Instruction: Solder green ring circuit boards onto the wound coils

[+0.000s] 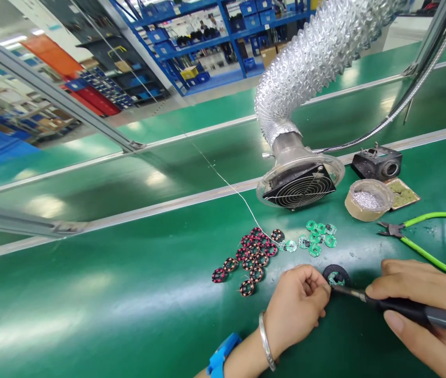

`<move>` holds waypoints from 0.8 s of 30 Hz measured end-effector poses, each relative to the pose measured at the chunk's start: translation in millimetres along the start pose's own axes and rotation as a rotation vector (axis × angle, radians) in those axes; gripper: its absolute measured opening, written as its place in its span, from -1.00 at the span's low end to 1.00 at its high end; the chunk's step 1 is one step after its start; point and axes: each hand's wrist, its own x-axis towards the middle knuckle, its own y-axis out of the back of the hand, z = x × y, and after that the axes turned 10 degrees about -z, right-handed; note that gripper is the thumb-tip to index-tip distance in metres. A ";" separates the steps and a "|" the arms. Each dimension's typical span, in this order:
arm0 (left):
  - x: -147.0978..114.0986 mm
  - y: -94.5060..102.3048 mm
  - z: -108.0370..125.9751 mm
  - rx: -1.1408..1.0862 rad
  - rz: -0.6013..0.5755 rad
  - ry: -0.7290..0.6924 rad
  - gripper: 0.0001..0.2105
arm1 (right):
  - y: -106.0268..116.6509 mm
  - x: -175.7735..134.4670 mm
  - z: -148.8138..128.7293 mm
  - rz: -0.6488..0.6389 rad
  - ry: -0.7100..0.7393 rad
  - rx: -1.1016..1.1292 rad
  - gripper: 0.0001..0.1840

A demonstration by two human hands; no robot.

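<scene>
My right hand is wrapped round a soldering iron with a dark handle. The iron's tip rests at a small round green circuit board set in a black ring. At the left edge of that ring, my left hand is closed in a pinch; what its fingertips hold is hidden. Beyond the left hand lie several small green circuit boards. Further left are several copper-wound coils with black and red cores. A thin pale wire runs down from above to the boards.
A fume extractor hood on a silver flexible duct hangs over the bench's back. To the right sit a tub of metallic bits, a yellowish sponge, a black iron stand and green-handled cutters. A metal frame post stands left.
</scene>
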 end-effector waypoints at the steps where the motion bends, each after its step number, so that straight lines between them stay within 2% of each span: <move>1: 0.2 -0.1 -0.2 -0.002 0.001 -0.002 -0.92 | -0.7 0.8 0.2 -0.007 -0.003 0.005 -0.70; 20: 0.2 0.7 -0.3 0.007 0.010 -0.001 -0.93 | -0.8 6.4 -1.0 -0.020 0.000 -0.050 -0.70; 24: -0.3 0.4 -0.5 0.002 0.004 0.000 -0.93 | 1.3 4.7 -3.9 0.025 -0.023 -0.096 -0.73</move>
